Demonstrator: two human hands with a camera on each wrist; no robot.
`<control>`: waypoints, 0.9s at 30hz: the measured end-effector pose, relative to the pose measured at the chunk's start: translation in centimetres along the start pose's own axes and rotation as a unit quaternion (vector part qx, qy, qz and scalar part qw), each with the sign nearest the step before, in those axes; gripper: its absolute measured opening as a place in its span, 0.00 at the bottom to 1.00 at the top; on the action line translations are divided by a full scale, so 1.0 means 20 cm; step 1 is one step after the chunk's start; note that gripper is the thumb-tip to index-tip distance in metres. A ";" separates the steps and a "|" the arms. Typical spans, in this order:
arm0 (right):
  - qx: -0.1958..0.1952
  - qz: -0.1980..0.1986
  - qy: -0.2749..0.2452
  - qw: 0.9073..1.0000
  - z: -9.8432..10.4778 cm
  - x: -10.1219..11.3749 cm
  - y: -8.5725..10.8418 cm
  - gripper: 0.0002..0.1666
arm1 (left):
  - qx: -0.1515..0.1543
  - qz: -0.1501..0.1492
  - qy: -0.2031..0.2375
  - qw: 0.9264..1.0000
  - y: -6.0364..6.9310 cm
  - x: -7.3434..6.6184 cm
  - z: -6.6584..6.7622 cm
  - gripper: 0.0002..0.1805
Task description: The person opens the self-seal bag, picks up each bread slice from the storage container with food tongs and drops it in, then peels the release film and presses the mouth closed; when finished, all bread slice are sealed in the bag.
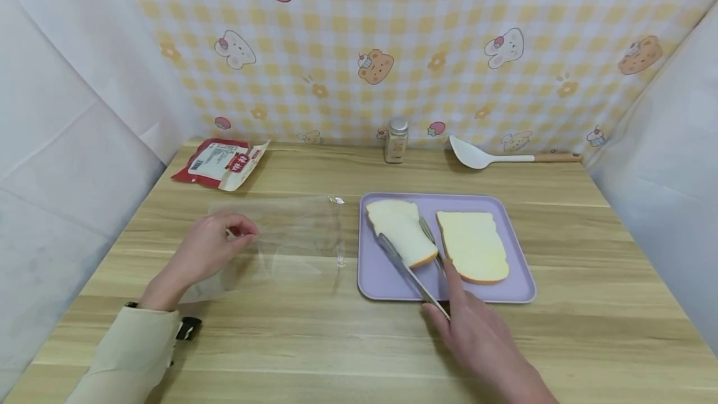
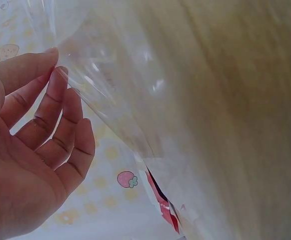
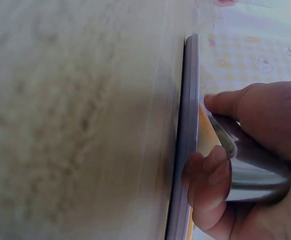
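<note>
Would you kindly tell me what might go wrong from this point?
The tongs in the right hand straddle the left bread slice, so too hard a squeeze might dent it. One arm of the tongs lies between the slices and could nudge the right bread slice. The left hand pinches the thin clear plastic bag by fingertips, so the film might slip free.

You have bright, even light across the wooden surface (image 1: pixel 308 354) in the head view, glints at the clear bag's (image 1: pixel 297 229) right end. Your right wrist view blurs, dark shadow under the edge of the tray (image 3: pixel 189 120). Your left is hazy, its brown streaks probably surface.
</note>
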State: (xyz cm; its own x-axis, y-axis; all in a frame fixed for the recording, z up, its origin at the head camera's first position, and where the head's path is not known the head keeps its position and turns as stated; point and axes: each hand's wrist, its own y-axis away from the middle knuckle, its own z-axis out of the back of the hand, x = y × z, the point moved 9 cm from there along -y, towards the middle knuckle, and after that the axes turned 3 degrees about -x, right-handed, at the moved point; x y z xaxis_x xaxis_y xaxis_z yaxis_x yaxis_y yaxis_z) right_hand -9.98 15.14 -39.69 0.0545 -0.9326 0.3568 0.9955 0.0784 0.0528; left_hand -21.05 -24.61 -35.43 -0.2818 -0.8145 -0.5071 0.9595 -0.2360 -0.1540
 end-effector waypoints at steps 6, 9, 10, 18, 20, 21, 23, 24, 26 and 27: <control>-0.004 0.009 0.003 1.000 0.01 -0.01 -0.01 0.50 | 0.002 -0.002 0.003 1.000 -0.01 0.00 -0.01 0.02; -0.012 0.017 -0.002 1.000 0.02 -0.01 -0.01 0.50 | 0.002 -0.001 0.003 1.000 -0.01 -0.01 -0.01 0.02; -0.016 0.019 -0.001 1.000 0.02 -0.02 -0.01 0.50 | 0.003 -0.001 0.003 1.000 -0.01 -0.01 -0.01 0.02; -0.045 0.048 0.009 0.998 0.09 -0.03 0.00 0.48 | 0.012 0.009 0.006 1.000 -0.01 0.00 0.00 0.03; -0.049 0.058 0.009 0.997 0.11 -0.03 -0.01 0.48 | 0.012 0.008 0.003 1.000 -0.01 0.00 0.00 0.03; -0.052 0.064 0.010 0.997 0.12 -0.03 -0.01 0.48 | 0.012 0.007 0.001 1.000 -0.01 0.00 -0.01 0.03; -0.058 0.075 0.015 0.995 0.14 -0.03 -0.01 0.47 | 0.012 0.007 0.000 1.000 -0.01 0.00 -0.01 0.03; -0.063 0.083 0.019 0.994 0.15 -0.03 -0.01 0.47 | 0.013 0.007 0.000 1.000 -0.01 0.00 -0.01 0.03; -0.074 0.097 0.027 0.992 0.17 -0.03 -0.01 0.46 | 0.014 0.008 0.000 1.000 -0.01 0.00 -0.01 0.03; -0.078 0.105 0.033 0.991 0.18 -0.03 -0.01 0.45 | 0.015 0.010 0.000 1.000 -0.02 0.00 -0.01 0.03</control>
State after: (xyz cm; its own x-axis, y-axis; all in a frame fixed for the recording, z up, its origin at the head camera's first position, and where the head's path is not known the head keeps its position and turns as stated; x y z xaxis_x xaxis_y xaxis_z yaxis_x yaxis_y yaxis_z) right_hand -10.49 17.03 -36.51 0.2613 -0.9229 0.2827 0.9614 0.2226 -0.1618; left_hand -21.35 -24.46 -35.55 -0.2626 -0.8193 -0.5097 0.9646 -0.2353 -0.1188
